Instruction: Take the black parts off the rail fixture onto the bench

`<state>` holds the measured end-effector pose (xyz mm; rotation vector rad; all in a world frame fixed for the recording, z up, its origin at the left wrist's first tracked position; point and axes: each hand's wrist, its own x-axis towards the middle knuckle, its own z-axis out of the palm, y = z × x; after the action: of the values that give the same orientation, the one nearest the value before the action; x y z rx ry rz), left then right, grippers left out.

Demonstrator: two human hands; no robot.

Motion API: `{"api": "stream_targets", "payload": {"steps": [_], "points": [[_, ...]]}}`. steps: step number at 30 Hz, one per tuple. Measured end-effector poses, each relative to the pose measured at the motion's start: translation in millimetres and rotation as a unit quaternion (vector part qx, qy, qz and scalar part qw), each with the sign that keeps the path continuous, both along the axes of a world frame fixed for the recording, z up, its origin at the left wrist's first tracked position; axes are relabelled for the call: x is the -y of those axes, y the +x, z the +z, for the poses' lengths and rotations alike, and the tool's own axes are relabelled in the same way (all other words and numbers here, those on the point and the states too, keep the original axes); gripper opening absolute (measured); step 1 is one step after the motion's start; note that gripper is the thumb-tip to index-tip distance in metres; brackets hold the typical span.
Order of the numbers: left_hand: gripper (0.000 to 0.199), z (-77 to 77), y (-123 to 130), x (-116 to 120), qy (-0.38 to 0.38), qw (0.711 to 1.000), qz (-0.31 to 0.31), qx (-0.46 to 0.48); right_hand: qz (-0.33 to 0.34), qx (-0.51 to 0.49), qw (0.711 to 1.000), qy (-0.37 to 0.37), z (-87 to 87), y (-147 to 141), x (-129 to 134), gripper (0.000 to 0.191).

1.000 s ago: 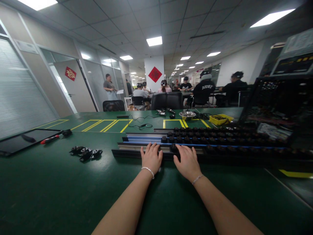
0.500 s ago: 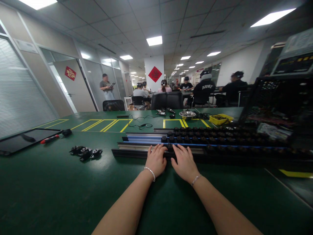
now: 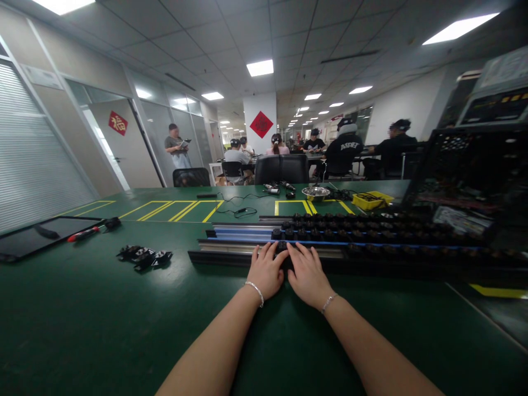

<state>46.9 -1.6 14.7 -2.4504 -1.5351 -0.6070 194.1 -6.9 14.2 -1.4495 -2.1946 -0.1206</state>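
Observation:
In front of me several long black-edged rails [image 3: 225, 258] lie side by side, with many small black parts sitting along their right portions. Between my hands is one small round-topped black part [image 3: 282, 245] in the nearest rail's channel. My left hand [image 3: 266, 270] has its fingertips against its left side. From the right, my right hand [image 3: 307, 272] presses its fingers on the same part. The thumbs and the part's underside are hidden. Left of the rails lies a small pile of loose black parts [image 3: 142, 256] on the green table [image 3: 103, 319].
A red-handled tool [image 3: 83, 234] and a dark flat panel [image 3: 25, 247] lie at the left. Farther back are a metal bowl [image 3: 315, 192], a yellow basket [image 3: 372, 200] and cables. An open black case [image 3: 466, 170] stands at the right. Several people are beyond the table.
The black part between my hands has shifted slightly left along the rail. My hands have come closer together, the right one moving left. In the background, the standing person has turned slightly.

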Motion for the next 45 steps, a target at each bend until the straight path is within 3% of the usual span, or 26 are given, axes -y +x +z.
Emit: {"api": "stream_targets", "payload": {"steps": [8,13,16,22,30,45], "points": [[0.062,-0.6,4.1,0.6,0.005,0.999,0.028,-0.018,-0.019,-0.003,1.000,0.016,-3.8,0.7,-1.9,0.059],[0.062,0.0,5.8,1.8,0.000,0.999,0.036,-0.023,-0.116,0.001,0.993,0.035,-6.2,4.4,-3.9,0.058],[0.059,0.2,7.3,2.0,-0.002,0.999,0.050,-0.017,-0.141,0.004,0.990,0.028,-6.0,6.9,-5.6,0.055],[0.049,1.0,9.1,2.2,0.002,0.996,0.089,-0.002,-0.137,0.007,0.990,0.024,-4.2,7.0,-4.6,0.044],[0.063,-0.5,8.6,2.2,-0.012,0.996,0.085,-0.015,-0.132,0.007,0.991,0.030,-3.0,6.7,-3.6,0.040],[0.051,-2.2,8.9,-0.1,0.013,0.992,0.125,0.003,-0.132,0.000,0.991,0.035,-1.9,7.2,-3.5,0.036]]}}
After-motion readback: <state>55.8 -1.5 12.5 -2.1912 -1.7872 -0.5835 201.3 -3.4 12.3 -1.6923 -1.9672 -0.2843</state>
